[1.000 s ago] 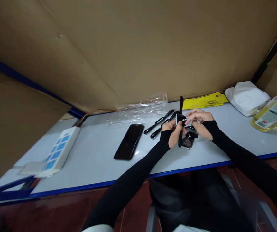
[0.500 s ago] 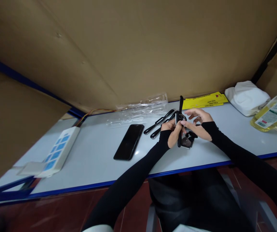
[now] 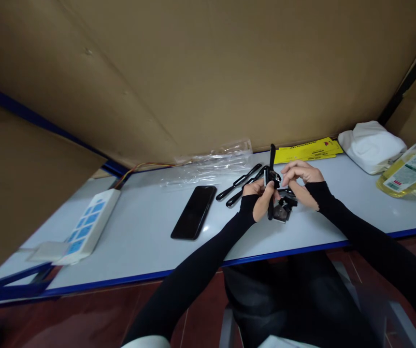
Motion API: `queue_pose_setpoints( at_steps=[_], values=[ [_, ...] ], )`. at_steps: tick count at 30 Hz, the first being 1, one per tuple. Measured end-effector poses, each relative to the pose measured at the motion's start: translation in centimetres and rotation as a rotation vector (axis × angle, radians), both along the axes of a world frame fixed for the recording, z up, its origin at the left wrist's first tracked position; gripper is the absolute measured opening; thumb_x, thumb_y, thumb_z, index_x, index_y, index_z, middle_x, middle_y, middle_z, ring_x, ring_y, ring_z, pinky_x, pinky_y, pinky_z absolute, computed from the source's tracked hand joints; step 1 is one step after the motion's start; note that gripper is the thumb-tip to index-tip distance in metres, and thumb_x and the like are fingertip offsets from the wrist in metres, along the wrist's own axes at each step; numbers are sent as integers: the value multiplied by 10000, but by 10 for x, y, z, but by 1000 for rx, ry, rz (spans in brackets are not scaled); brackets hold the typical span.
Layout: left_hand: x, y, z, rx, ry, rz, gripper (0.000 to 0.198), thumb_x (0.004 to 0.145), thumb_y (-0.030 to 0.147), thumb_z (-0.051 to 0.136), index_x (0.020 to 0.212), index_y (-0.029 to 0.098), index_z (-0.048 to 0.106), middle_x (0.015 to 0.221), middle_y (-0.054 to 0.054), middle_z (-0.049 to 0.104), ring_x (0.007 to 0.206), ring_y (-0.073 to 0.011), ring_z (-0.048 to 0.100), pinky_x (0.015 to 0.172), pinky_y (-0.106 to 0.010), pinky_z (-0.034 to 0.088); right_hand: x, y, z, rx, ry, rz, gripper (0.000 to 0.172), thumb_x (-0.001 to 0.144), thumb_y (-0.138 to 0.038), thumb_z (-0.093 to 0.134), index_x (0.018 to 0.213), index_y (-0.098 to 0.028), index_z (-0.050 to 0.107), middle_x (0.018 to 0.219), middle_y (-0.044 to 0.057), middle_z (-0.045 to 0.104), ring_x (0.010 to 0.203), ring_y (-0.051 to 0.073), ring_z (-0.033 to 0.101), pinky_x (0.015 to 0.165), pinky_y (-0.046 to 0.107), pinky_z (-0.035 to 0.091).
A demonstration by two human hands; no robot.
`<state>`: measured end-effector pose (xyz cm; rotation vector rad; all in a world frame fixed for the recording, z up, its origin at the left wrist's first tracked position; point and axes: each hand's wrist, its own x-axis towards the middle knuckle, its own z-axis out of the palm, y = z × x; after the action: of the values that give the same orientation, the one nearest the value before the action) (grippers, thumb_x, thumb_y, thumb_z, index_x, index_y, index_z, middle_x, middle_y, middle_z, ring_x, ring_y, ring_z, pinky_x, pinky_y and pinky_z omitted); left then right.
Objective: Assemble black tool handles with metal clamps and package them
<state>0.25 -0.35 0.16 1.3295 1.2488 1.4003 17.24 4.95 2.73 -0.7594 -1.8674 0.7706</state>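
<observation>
My left hand (image 3: pixel 260 199) is closed on a black handled tool (image 3: pixel 272 153), which stands lengthwise away from me with a dark, partly shiny piece at its middle. Just right of that piece is my right hand (image 3: pixel 302 181), its fingers bent and pinched together; whatever they hold is too small to make out. Two more black handled pieces (image 3: pixel 238 182) lie on the table left of my left hand. Below my right hand rest small black and clear parts (image 3: pixel 283 210).
A black phone (image 3: pixel 193 212) lies left of the hands, with clear plastic packaging (image 3: pixel 211 164) behind it. Yellow cards (image 3: pixel 307 152), a white cloth bundle (image 3: pixel 370 146) and a bottle of yellow liquid (image 3: pixel 410 169) are at the right. A white power strip (image 3: pixel 89 227) sits far left.
My right hand has drawn back slightly to the right from the held tool, its thumb no longer on the middle piece. My left hand keeps its hold.
</observation>
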Motion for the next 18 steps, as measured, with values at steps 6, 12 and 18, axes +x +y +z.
queue_pose_setpoints(
  at_steps=[6,12,18],
  values=[
    [0,-3,1,52,87,14,417,962,526,665,748,169,696,590,-26,676,464,-105,525,462,-226,398,-2,1,-2,-75,-15,27,164,850,-303,746,992,-239,800,1058,82,717,903,203,661,618,289,510],
    [0,-1,-2,28,57,3,429,954,562,659,772,174,688,593,-25,674,454,-112,525,446,-235,391,-2,3,-6,66,-9,-17,127,837,-212,684,838,-249,805,1008,76,702,880,198,618,684,312,532],
    [0,0,-3,54,65,15,455,941,583,671,759,166,684,586,-20,663,455,-101,516,449,-220,385,-4,4,-10,-6,-15,39,96,808,-234,693,774,-212,781,1033,73,683,731,136,593,596,279,499]
  ],
)
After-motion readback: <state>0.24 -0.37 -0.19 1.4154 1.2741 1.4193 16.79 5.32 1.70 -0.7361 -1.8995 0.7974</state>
